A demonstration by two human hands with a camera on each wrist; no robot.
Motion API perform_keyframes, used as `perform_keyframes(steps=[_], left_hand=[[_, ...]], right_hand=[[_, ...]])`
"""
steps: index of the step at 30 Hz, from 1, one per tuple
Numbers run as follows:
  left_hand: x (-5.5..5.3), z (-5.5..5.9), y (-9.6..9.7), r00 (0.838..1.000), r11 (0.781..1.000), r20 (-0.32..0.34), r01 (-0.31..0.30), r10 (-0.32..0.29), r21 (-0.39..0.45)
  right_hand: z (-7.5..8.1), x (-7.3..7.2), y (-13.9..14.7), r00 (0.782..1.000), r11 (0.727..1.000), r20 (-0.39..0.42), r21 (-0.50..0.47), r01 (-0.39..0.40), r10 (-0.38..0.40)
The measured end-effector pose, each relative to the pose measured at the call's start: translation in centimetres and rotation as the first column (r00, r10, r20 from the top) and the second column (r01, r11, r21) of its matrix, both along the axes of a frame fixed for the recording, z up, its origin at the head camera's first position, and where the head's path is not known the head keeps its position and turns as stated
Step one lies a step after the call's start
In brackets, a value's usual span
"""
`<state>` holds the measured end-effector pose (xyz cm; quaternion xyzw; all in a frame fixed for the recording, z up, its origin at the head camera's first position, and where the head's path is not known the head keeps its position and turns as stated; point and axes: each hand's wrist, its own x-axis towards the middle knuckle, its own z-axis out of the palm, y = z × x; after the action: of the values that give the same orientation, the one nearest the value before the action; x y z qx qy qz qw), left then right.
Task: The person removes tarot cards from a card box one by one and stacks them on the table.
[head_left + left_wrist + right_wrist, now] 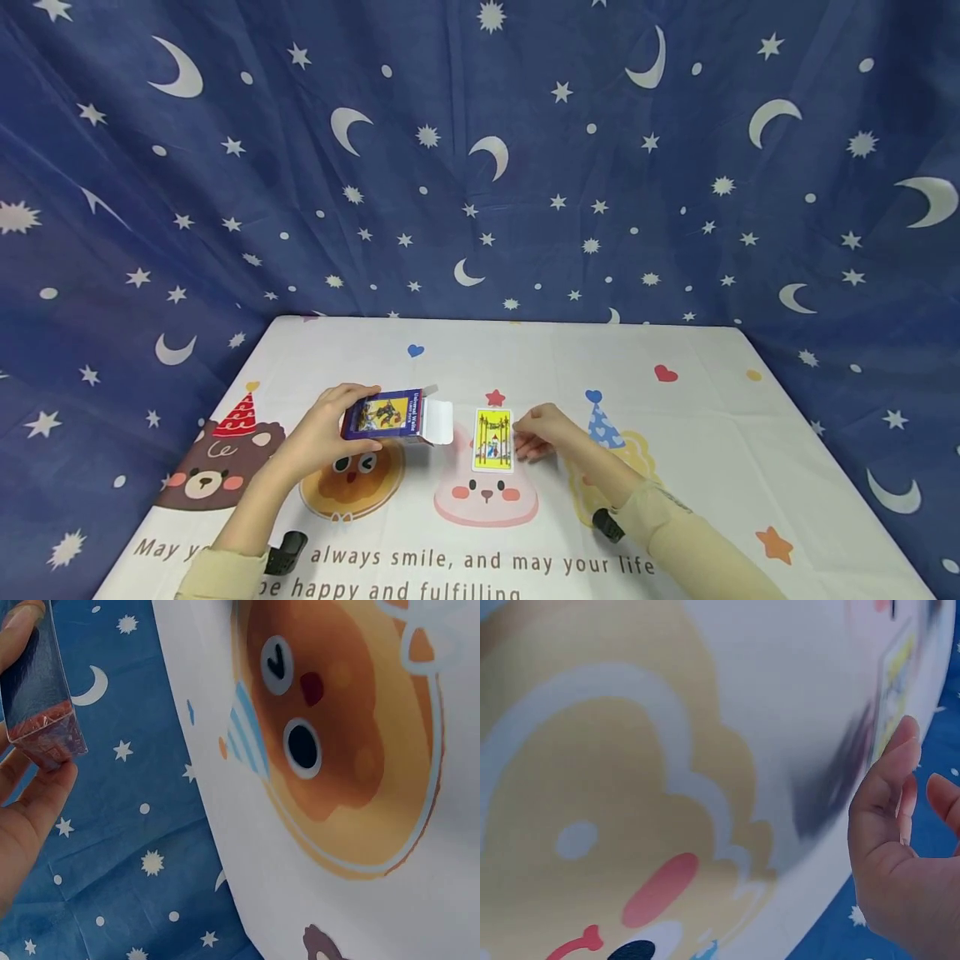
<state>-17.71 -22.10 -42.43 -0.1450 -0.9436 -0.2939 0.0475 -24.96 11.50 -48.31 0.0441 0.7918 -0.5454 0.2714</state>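
My left hand (321, 435) grips a dark blue tarot card box (382, 414), thumb along one side and fingers along the other. The box is tilted above the table, its white end flap (439, 422) hanging open toward the right. In the left wrist view the box (37, 679) shows a shiny face and a reddish end. A yellow-pictured tarot card (492, 441) lies face up on the tablecloth; whether others lie beneath it cannot be told. Close to its right edge is my right hand (549, 431), fingers loosely bent, thumb apart, holding nothing visible.
A white tablecloth (600, 358) printed with cartoon animals, hearts and lettering covers the table. Behind and at both sides hangs a dark blue curtain (525, 100) with moons and stars. Black wrist mounts (286, 553) sit by the sleeves.
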Motion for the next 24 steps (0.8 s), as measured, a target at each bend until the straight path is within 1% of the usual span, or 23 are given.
perform_keyframes(steps=[4,9,13,15,19,24], left_hand=[[-0.2,-0.2,0.4,1.000,1.000,0.005,0.012,-0.012,0.007],[-0.3,-0.2,0.8,1.000,1.000,-0.018,0.008,-0.008,0.010],[-0.2,-0.3,1.1,0.999,1.000,-0.034,0.015,-0.015,0.015],[-0.2,-0.5,1.2,0.999,1.000,-0.031,0.020,-0.020,0.018],[-0.2,-0.8,1.4,0.999,1.000,-0.030,0.021,-0.020,0.017],[-0.5,-0.9,1.6,0.999,1.000,-0.034,0.022,-0.021,0.018]], right_hand=[[0.9,0.0,0.2,1.000,0.999,-0.019,-0.050,0.007,-0.008],[2.0,0.2,0.3,0.999,0.994,-0.033,-0.108,0.009,-0.012],[2.4,0.6,0.1,0.998,0.990,-0.057,-0.139,0.017,-0.025],[2.6,0.8,-0.3,0.997,0.989,-0.076,-0.148,0.017,-0.028],[3.0,1.5,-1.2,0.991,0.985,-0.130,-0.169,-0.009,-0.013],[4.0,2.3,-2.5,0.978,0.977,-0.207,-0.204,-0.067,0.024]])
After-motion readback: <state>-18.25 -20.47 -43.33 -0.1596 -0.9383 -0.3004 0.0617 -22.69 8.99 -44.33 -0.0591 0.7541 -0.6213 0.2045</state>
